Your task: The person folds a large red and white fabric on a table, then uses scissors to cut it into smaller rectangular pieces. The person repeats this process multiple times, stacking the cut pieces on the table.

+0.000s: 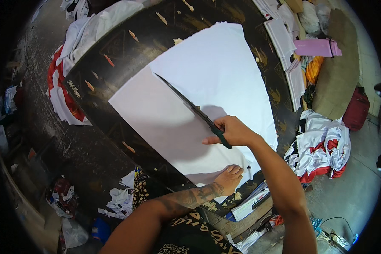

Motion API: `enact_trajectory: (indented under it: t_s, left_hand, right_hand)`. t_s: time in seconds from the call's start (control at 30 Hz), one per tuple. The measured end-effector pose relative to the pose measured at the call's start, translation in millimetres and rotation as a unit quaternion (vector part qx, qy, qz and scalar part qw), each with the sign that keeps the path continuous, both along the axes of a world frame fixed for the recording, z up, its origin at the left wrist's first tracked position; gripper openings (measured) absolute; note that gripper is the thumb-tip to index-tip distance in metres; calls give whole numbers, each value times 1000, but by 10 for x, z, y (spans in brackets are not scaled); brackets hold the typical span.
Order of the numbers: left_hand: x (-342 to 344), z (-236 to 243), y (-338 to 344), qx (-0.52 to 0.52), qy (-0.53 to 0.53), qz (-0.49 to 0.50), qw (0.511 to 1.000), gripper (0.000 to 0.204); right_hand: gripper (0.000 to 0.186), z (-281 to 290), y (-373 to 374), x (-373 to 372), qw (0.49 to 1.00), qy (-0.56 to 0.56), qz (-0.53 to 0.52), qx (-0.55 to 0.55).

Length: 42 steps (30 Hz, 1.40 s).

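Observation:
A large sheet of white cloth [237,76] lies spread over the dark table. Long scissors [190,105] with dark green handles are in my right hand [235,132], which is closed around the handles near the right part of the cloth. Their blades run up and to the left along a cut line, tips near the cloth's upper left, with a greyish-looking white panel [156,110] on the near left side. My left hand [229,180] lies on the near edge of this panel, fingers laid flat and close together. Part of its fingertips is hard to make out.
The dark table [114,46] has a worn, chipped top. Folded white cloth [281,38] lines its right edge. White and red garments [321,146] are heaped at the right, beside a pink box [313,47] and a red bag [356,109]. More cloth [65,84] hangs at the left edge.

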State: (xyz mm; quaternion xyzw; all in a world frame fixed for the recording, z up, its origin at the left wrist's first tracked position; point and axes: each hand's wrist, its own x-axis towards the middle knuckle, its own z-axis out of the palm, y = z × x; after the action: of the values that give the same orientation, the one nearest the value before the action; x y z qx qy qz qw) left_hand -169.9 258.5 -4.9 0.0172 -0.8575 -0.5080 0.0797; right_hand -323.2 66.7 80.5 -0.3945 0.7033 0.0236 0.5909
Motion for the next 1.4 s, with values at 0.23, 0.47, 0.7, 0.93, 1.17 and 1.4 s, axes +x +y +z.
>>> enact_trajectory:
  t_s: [0.23, 0.47, 0.7, 0.93, 1.17, 1.4]
  left_hand:
    - [-48, -18, 14, 32, -2, 2, 999, 39]
    - [238, 282, -1446, 42, -131, 10, 990, 50]
    - [-857, -363, -2721, -325, -192, 239, 894, 117]
    - [-1099, 503, 568, -451, 212, 98, 862, 14]
    - [791, 683, 990, 2, 66, -356, 932, 46]
    - [565, 312, 552, -272, 54, -248, 928, 22]
  right_hand:
    - [69, -36, -415, 380, 999, 34, -22, 10]
    - [62, 463, 280, 234, 970, 96, -98, -203]
    - [32, 656, 3526, 560, 728, 320, -565, -221]
    - [24, 1080, 5623, 1094, 562, 463, -632, -265]
    - [28, 979, 6230, 1107, 674, 460, -534, -224]
    - [43, 2, 6019, 1433, 663, 512, -542, -73]
